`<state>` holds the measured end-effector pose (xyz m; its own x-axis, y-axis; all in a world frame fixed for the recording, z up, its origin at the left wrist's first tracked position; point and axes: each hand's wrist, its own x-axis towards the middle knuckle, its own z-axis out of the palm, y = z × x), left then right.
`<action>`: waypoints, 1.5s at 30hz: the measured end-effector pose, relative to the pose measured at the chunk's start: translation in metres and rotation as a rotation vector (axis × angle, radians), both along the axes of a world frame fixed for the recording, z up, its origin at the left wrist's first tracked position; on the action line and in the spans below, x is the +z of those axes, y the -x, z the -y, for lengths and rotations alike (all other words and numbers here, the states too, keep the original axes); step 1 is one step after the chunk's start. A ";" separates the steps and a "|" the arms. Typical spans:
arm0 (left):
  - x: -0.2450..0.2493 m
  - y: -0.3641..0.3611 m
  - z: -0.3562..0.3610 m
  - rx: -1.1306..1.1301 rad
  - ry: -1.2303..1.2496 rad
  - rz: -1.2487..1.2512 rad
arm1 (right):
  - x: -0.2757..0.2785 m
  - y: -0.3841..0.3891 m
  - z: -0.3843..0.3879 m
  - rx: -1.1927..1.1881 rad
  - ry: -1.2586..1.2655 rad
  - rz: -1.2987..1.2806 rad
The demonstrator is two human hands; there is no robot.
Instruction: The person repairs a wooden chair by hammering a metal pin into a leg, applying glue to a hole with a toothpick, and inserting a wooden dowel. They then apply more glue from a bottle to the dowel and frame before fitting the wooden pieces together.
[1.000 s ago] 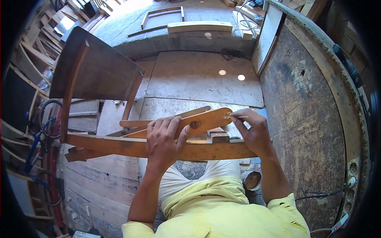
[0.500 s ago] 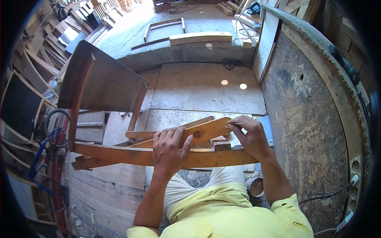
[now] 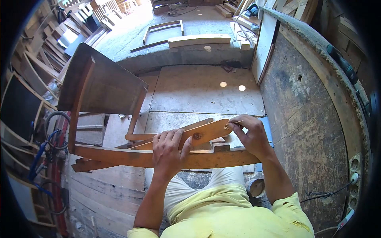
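A wooden chair frame lies across my lap, with its dark backrest panel (image 3: 101, 81) at the left. My left hand (image 3: 170, 150) wraps over the curved wooden rail (image 3: 214, 159) and presses on the slanted wooden leg (image 3: 210, 133) behind it. That leg has a dark round mark and, at its rounded right end, a small pale hole (image 3: 226, 126). Beside that end, my right hand (image 3: 250, 133) pinches a thin wooden stick (image 3: 238, 121) between thumb and fingers. A notched block (image 3: 220, 146) stands on the rail between my hands.
A worn wooden bench side (image 3: 307, 107) rises at the right, with power sockets (image 3: 354, 176) and a cable. Beyond the step lie a timber beam (image 3: 198, 40) and a small wooden frame (image 3: 163, 31). Blue hoses (image 3: 37, 158) and chair parts crowd the left. A can (image 3: 254, 187) stands near my right knee.
My right hand has drawn the stick slightly back from the leg's end, and the hole shows more. My left hand and the chair frame hold nearly the same position.
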<state>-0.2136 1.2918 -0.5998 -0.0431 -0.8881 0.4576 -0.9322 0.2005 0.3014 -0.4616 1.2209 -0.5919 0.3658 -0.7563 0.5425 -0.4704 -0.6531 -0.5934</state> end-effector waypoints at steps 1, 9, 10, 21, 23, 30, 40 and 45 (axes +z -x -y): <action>0.000 0.000 0.000 0.003 -0.001 0.003 | 0.003 0.000 -0.001 -0.009 -0.021 0.017; 0.001 0.001 0.000 0.001 -0.006 -0.014 | 0.003 0.000 -0.002 -0.041 -0.045 0.044; 0.001 0.001 -0.001 0.001 -0.015 -0.021 | -0.001 0.001 0.001 -0.020 -0.033 0.012; 0.001 0.001 0.001 -0.002 0.005 -0.022 | -0.006 0.004 -0.002 -0.030 0.077 0.025; 0.000 0.001 -0.002 -0.011 0.001 -0.019 | -0.001 0.003 -0.007 -0.048 -0.096 0.076; 0.006 0.006 0.000 -0.054 0.052 -0.002 | 0.019 0.013 -0.023 -0.104 -0.027 0.250; 0.037 0.126 0.000 -0.658 0.168 -0.338 | 0.023 0.060 -0.070 0.078 -0.111 0.347; 0.028 0.118 0.008 -0.569 0.126 -0.328 | -0.005 0.122 -0.099 -0.384 -0.169 0.362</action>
